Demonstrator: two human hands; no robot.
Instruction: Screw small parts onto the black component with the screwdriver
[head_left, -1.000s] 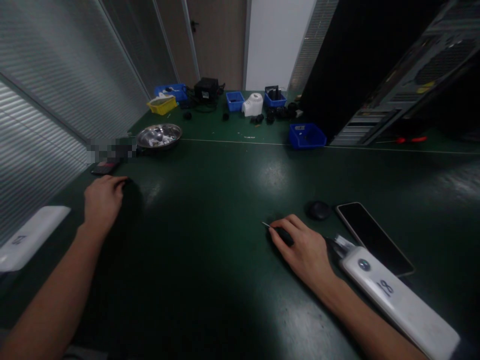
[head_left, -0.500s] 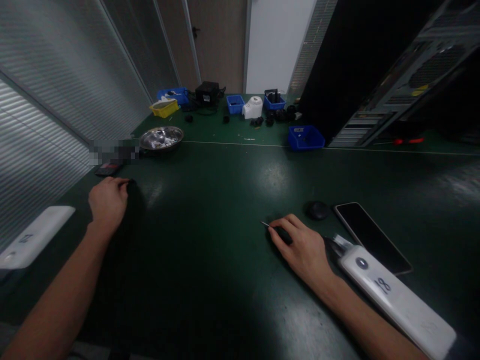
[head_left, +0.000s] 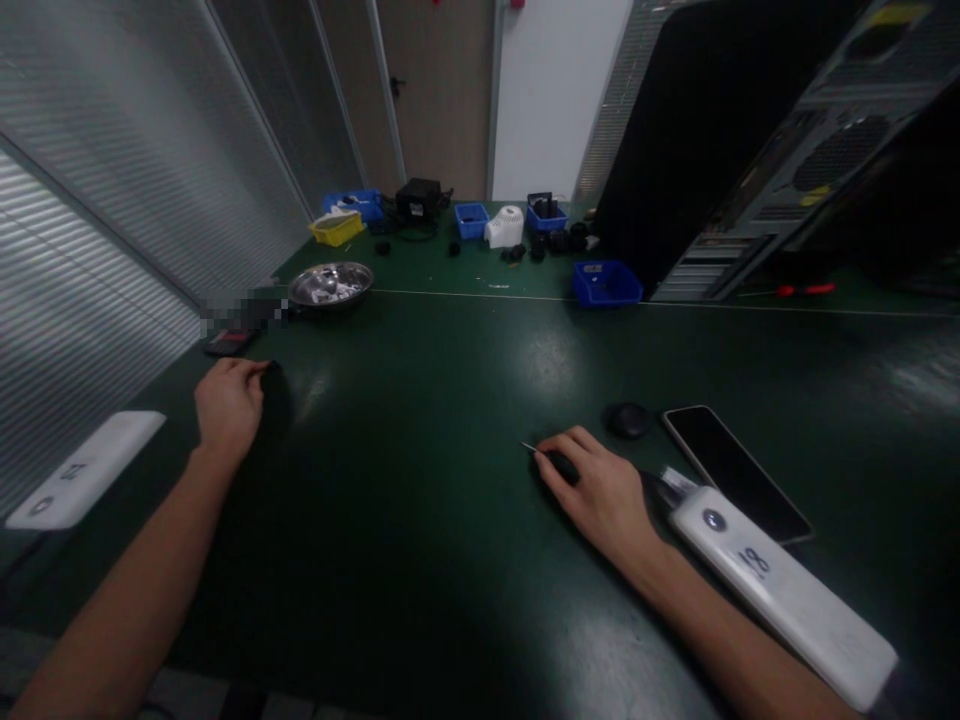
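My left hand is over the left part of the green table, its fingers closed on a small dark piece whose kind I cannot make out. Beyond that hand lies a dark phone-like object, with a metal bowl of small pale bits farther back. Near the middle right, my right hand rests on the table, wrapped round a small screwdriver with a black handle. Its thin metal tip points left; the rest of the handle is hidden by my fingers. A round black object sits just beyond that hand.
A phone and a white power bank lie right of my right hand. Another white power bank is at far left. Toward the back stand a blue bin, a yellow bin and a black computer case.
The view has shifted slightly, so things at the left appear a little farther right. Both hands keep nearly the same pose and hold the same things.
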